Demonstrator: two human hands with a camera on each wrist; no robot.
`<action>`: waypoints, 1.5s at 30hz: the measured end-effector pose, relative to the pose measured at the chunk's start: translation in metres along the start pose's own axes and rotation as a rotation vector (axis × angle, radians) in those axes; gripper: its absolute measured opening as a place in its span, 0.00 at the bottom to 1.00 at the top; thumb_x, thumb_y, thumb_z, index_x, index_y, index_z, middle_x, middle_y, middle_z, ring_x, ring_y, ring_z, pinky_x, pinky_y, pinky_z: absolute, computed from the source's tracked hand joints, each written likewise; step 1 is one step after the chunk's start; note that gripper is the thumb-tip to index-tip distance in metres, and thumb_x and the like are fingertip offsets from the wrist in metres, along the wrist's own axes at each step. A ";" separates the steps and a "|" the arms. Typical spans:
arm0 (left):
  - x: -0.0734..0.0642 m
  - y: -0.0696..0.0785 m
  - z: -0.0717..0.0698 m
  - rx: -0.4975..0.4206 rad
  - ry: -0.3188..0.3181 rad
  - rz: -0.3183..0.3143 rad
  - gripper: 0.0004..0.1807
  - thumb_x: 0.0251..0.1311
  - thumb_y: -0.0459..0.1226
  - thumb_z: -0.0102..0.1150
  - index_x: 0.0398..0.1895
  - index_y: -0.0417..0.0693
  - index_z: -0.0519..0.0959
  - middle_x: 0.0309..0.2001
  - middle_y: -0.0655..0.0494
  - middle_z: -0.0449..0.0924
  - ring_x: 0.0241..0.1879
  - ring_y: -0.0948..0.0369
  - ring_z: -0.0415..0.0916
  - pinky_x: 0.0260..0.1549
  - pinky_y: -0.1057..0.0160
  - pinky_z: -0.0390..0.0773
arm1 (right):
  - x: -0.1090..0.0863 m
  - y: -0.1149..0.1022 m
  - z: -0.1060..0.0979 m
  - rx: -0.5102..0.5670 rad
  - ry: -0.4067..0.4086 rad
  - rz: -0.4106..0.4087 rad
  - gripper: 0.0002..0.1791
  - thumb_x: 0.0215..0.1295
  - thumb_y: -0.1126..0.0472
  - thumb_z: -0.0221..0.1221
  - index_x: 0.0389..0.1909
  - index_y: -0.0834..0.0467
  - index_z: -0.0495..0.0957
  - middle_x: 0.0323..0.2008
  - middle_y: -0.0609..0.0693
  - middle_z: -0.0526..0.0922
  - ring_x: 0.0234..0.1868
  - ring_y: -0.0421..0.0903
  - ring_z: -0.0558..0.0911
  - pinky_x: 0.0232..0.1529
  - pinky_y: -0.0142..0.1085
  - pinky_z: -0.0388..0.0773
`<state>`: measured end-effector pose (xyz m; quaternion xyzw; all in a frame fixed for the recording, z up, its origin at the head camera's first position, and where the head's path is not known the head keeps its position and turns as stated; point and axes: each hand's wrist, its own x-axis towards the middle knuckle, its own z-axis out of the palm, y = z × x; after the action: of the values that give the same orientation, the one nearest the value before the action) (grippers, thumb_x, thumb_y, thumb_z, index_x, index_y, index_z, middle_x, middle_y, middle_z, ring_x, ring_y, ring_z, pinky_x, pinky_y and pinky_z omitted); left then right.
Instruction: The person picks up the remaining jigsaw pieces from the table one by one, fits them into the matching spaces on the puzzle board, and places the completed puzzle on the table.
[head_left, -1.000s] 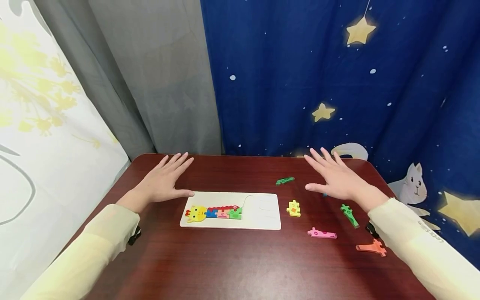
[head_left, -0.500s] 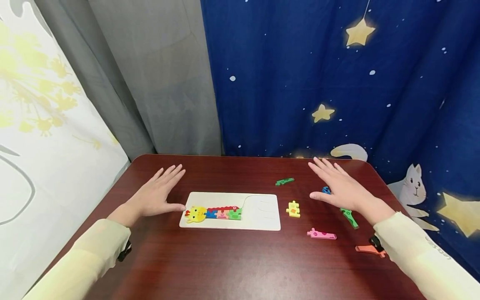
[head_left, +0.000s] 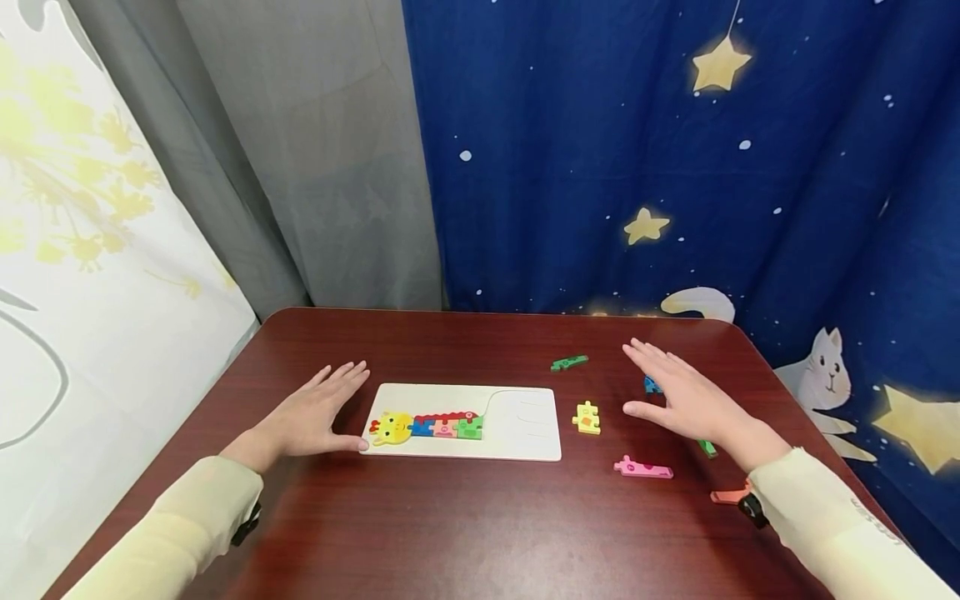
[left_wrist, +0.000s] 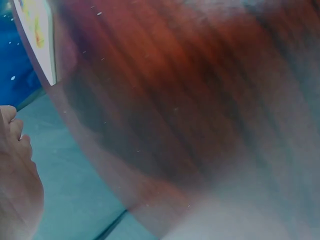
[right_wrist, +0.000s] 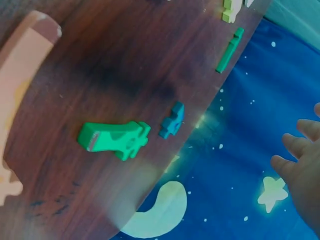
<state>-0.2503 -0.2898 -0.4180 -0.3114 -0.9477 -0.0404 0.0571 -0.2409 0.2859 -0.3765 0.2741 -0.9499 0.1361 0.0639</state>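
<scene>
A white puzzle board bears a part-assembled giraffe: a yellow head, blue, pink and green body pieces and a red mane strip. My left hand has its fingers extended beside the board, thumb tip at its left edge; whether they touch is unclear. To the right my right hand hovers with straight fingers, holding nothing. It partly hides a blue piece and a green leg-shaped piece. An orange piece lies partly behind the right wrist.
Between board and right hand lie a yellow piece, a pink piece and a dark green piece. They rest on a dark red-brown table. Behind its far edge hangs a blue star-patterned curtain.
Both hands have come down and nearer to me, fingers still extended. The blue piece has come partly into view, while the green leg-shaped piece is now mostly covered. The pieces have stayed put.
</scene>
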 end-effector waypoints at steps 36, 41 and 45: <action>0.002 -0.004 0.031 0.026 -0.103 0.002 0.62 0.47 0.78 0.46 0.74 0.41 0.58 0.73 0.46 0.57 0.72 0.46 0.51 0.69 0.46 0.49 | 0.006 -0.012 0.049 0.044 -0.078 0.012 0.50 0.55 0.31 0.62 0.68 0.62 0.66 0.65 0.59 0.70 0.66 0.58 0.68 0.63 0.55 0.65; 0.001 -0.005 0.033 0.026 -0.106 0.000 0.61 0.47 0.78 0.45 0.74 0.42 0.58 0.72 0.48 0.58 0.72 0.47 0.52 0.69 0.46 0.49 | 0.010 -0.014 0.054 0.066 -0.108 0.025 0.48 0.55 0.33 0.64 0.68 0.63 0.67 0.63 0.59 0.71 0.65 0.58 0.69 0.62 0.55 0.66; 0.003 -0.004 0.033 0.020 -0.102 0.003 0.61 0.48 0.77 0.46 0.74 0.41 0.58 0.72 0.48 0.59 0.72 0.47 0.52 0.69 0.46 0.50 | 0.013 -0.013 0.057 0.150 -0.120 0.059 0.48 0.54 0.36 0.66 0.67 0.63 0.67 0.60 0.58 0.74 0.59 0.55 0.74 0.59 0.53 0.70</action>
<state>-0.2578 -0.2881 -0.4502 -0.3139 -0.9493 -0.0146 0.0117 -0.2474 0.2524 -0.4257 0.2577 -0.9468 0.1921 -0.0178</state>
